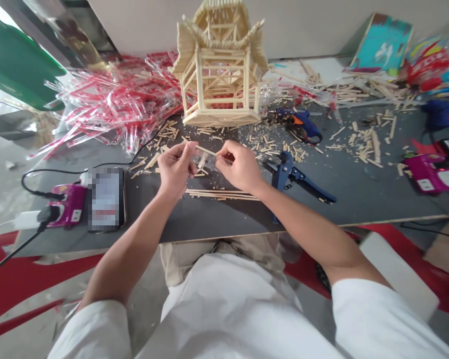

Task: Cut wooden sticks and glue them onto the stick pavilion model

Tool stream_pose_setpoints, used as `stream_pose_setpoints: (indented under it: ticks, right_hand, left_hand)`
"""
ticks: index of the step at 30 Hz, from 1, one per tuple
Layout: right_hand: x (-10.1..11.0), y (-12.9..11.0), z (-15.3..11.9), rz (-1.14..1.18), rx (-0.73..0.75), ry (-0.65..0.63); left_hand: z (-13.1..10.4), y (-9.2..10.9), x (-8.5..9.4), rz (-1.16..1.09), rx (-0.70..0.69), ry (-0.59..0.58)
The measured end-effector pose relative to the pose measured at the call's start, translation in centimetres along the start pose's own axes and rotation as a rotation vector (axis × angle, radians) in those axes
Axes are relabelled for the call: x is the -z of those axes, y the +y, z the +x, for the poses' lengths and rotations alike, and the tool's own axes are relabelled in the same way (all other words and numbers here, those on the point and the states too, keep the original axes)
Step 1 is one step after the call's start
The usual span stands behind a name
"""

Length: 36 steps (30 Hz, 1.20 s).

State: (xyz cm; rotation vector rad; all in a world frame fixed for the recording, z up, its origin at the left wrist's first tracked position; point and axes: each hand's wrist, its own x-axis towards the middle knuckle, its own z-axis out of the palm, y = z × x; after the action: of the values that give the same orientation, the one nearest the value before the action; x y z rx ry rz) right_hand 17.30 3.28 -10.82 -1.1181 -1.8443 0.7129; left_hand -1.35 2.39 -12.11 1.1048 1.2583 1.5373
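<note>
Between my two hands, above the dark table, is a short pale wooden stick (pixel 206 150). My left hand (pixel 177 167) pinches its left end, and my right hand (pixel 239 164) pinches the right end. Several long thin sticks (pixel 224 194) lie on the table just below my hands. A pavilion model (pixel 220 107) built of the same pale sticks stands behind my hands. The blue cutter (pixel 284 174) lies to the right of my right hand, its handles spread. Short stick pieces (pixel 201 160) are scattered under and around my hands.
Red and clear plastic wrappers (pixel 123 99) heap at the back left. A phone (pixel 105 199) and a purple power adapter (pixel 69 204) with cables lie at left. A blue glue gun (pixel 305 124) rests behind the cutter. Another purple adapter (pixel 432 172) is at right.
</note>
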Motion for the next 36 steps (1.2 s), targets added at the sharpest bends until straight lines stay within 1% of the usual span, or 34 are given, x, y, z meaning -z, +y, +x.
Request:
stream_pose_setpoints:
  ticks: [7, 10, 11, 12, 14, 15, 16, 17, 19, 21, 23, 25, 29, 31, 36]
  right_hand:
    - [-0.1, 0.2, 0.1, 0.023, 0.011, -0.002]
    - [0.1, 0.6, 0.2, 0.019, 0.011, -0.01]
    - [0.3, 0.8, 0.2, 0.011, 0.014, -0.021]
    - [0.4, 0.9, 0.3, 0.0, 0.018, -0.035]
    - [0.8, 1.3, 0.4, -0.039, 0.036, -0.068]
    - [0.9, 1.5, 0.5, -0.064, 0.049, -0.081]
    - [1.1, 1.6, 0.6, -0.086, 0.061, -0.089]
    - [1.2, 1.7, 0.6, -0.102, 0.075, -0.092]
    - [1.2, 1.8, 0.6, -0.113, 0.107, -0.099]
    - [1.2, 1.8, 0.5, -0.119, 0.139, -0.106]
    - [1.0, 1.8, 0.4, -0.137, 0.163, -0.113]
    - [1.0, 1.6, 0.3, -0.15, 0.172, -0.118]
    - [1.2, 1.2, 0.2, -0.13, 0.172, -0.147]
    - [1.5, 0.9, 0.3, -0.122, 0.17, -0.166]
    - [1.6, 0.7, 0.2, -0.083, 0.176, -0.173]
  left_hand:
    - [0.1, -0.1, 0.0, 0.002, 0.011, -0.008]
    - [0.3, -0.5, 0.2, 0.06, 0.012, -0.041]
    - [0.3, -0.7, 0.3, 0.111, -0.028, -0.026]
    - [0.3, -0.7, 0.5, 0.189, -0.105, 0.01]
    - [0.2, -0.6, 0.9, 0.43, -0.348, 0.09]
    - [0.1, -0.4, 1.1, 0.581, -0.478, 0.101]
    - [0.1, -0.1, 1.2, 0.733, -0.59, 0.074]
    - [0.0, 0.2, 1.3, 0.873, -0.674, 0.002]
    - [0.0, 0.6, 1.2, 1.069, -0.787, -0.181]
    - [0.1, 0.7, 0.9, 1.163, -0.868, -0.318]
    - [0.2, 0.6, 0.6, 1.218, -0.922, -0.393]
    - [0.3, 0.3, 0.4, 1.272, -0.965, -0.421]
    - [-0.1, 0.1, 0.5, 1.324, -1.013, -0.42]
    - [-0.3, 0.3, 0.6, 1.317, -1.013, -0.415]
    - [-0.6, 0.6, 0.6, 1.273, -0.96, -0.419]
